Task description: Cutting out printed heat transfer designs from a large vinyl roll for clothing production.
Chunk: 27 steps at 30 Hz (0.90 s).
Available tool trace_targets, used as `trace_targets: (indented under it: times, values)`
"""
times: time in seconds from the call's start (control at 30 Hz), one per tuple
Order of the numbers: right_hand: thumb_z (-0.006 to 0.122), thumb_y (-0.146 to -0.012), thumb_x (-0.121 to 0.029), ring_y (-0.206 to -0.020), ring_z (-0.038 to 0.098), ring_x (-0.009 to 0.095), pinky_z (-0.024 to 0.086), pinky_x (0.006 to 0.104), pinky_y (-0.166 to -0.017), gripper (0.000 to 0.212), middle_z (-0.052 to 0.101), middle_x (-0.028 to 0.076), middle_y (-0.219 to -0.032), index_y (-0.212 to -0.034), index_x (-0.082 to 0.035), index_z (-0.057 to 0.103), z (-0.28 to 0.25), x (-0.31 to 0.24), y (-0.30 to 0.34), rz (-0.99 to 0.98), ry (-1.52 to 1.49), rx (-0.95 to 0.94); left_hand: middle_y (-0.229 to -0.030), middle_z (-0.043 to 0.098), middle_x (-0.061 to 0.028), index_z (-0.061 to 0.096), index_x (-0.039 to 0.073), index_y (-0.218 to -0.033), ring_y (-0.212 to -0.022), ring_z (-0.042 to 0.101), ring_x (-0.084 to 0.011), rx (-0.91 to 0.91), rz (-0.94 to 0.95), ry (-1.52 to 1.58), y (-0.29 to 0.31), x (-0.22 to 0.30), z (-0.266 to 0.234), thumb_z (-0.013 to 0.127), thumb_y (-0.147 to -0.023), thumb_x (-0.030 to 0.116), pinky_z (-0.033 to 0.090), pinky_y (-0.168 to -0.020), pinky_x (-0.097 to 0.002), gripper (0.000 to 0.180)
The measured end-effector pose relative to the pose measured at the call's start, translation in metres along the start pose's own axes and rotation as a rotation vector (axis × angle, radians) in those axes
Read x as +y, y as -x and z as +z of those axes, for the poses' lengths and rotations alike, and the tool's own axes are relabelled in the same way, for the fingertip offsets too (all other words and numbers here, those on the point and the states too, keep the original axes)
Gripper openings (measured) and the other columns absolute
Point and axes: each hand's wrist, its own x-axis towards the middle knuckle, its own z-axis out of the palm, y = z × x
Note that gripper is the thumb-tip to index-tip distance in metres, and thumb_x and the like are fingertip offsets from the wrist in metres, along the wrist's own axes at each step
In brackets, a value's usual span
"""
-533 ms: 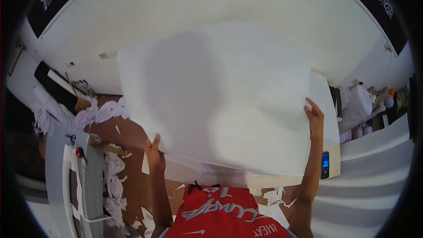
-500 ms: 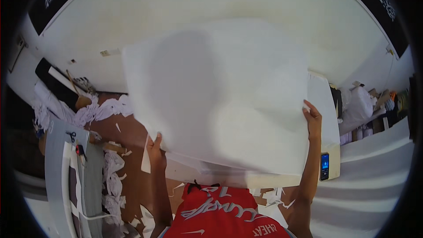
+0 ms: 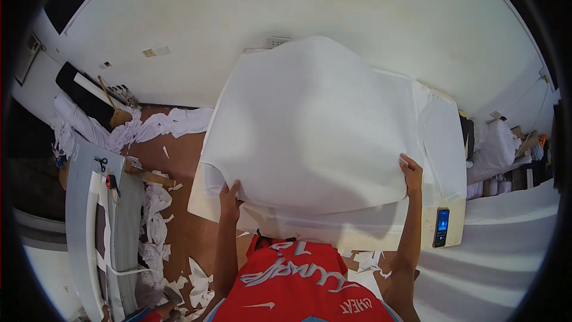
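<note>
A large white sheet [image 3: 304, 125], paper or fabric, spreads over a pale table [image 3: 363, 241] in front of me, bowed up in the middle. My left hand [image 3: 231, 193] pinches its near left edge, thumb on top. On the other side, my right hand [image 3: 411, 173] grips the near right edge between thumb and fingers. Beneath the held sheet lie more white sheets [image 3: 442, 143], showing along the right and near sides. The near left corner curls over beside my left hand. A phone [image 3: 441, 228] with a lit screen rests on the table's near right corner.
On the left, a grey bench [image 3: 83, 194] carries scissors [image 3: 101, 163] and a red-and-black tool [image 3: 111, 183]. White scraps [image 3: 201, 280] and crumpled cloth [image 3: 156, 206] litter the brown floor. The wall [image 3: 357, 12] rises behind the table. Bags and bundles [image 3: 494, 149] crowd the far right.
The sheet has come down toward the table, exposing a wall socket and the sheets beneath. My left hand has shifted right, my right hand slightly left and lower. Both keep their hold.
</note>
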Motion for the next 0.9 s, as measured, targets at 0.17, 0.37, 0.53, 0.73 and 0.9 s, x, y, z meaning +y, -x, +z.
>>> trace_targets:
  times: [0.17, 0.37, 0.53, 0.73, 0.9]
  values:
    - [0.06, -0.087, -0.003, -0.084, 0.061, 0.012, 0.049, 0.0243, -0.076, 0.03, 0.066, 0.008, -0.097, -0.116, -0.002, 0.063, -0.026, 0.021, 0.003, 0.076, 0.07, -0.058, -0.101, 0.062, -0.0061, 0.052, 0.004, -0.121, -0.088, 0.062, -0.0199, -0.015, -0.045, -0.029, 0.006, -0.021, 0.004, 0.06, -0.089, 0.016, 0.055, -0.07, -0.0373, 0.035]
    - [0.062, -0.086, -0.007, -0.074, 0.057, 0.01, 0.045, 0.022, -0.064, 0.03, 0.065, 0.006, -0.088, -0.115, -0.004, 0.064, -0.059, 0.039, 0.002, 0.066, 0.251, -0.032, -0.095, 0.064, -0.0071, 0.057, 0.002, -0.112, -0.081, 0.064, -0.0205, -0.031, -0.029, -0.096, 0.016, -0.042, 0.011, 0.063, -0.087, 0.015, 0.056, -0.07, -0.0354, 0.028]
    - [0.06, -0.089, -0.027, -0.065, 0.054, 0.008, 0.044, 0.0234, -0.054, 0.045, 0.06, 0.002, -0.076, -0.128, -0.007, 0.052, -0.096, 0.033, 0.028, 0.145, 0.051, 0.055, -0.092, 0.065, -0.0084, 0.061, -0.003, -0.105, -0.079, 0.064, -0.0183, -0.167, -0.291, -0.204, 0.012, -0.029, 0.013, 0.064, -0.088, 0.028, 0.055, -0.072, -0.0338, 0.035]
    - [0.058, -0.088, -0.045, -0.067, 0.057, 0.015, 0.052, 0.0304, -0.063, 0.051, 0.057, 0.003, -0.079, -0.114, -0.002, 0.054, -0.127, 0.051, 0.11, 0.408, -0.086, -0.117, -0.093, 0.066, -0.0089, 0.063, -0.003, -0.104, -0.081, 0.064, -0.0173, -0.291, -0.149, -0.245, 0.011, -0.011, 0.013, 0.065, -0.087, 0.035, 0.053, -0.075, -0.0312, 0.042]
    - [0.06, -0.088, -0.016, -0.065, 0.042, 0.004, 0.035, 0.0206, -0.062, 0.012, 0.049, -0.006, -0.074, -0.093, -0.005, 0.064, -0.137, 0.066, 0.146, 0.128, 0.163, -0.053, -0.103, 0.064, -0.0107, 0.056, -0.005, -0.115, -0.09, 0.063, -0.0185, -0.43, -0.267, -0.368, 0.021, -0.017, 0.014, 0.063, -0.088, 0.035, 0.051, -0.081, -0.0331, 0.049]
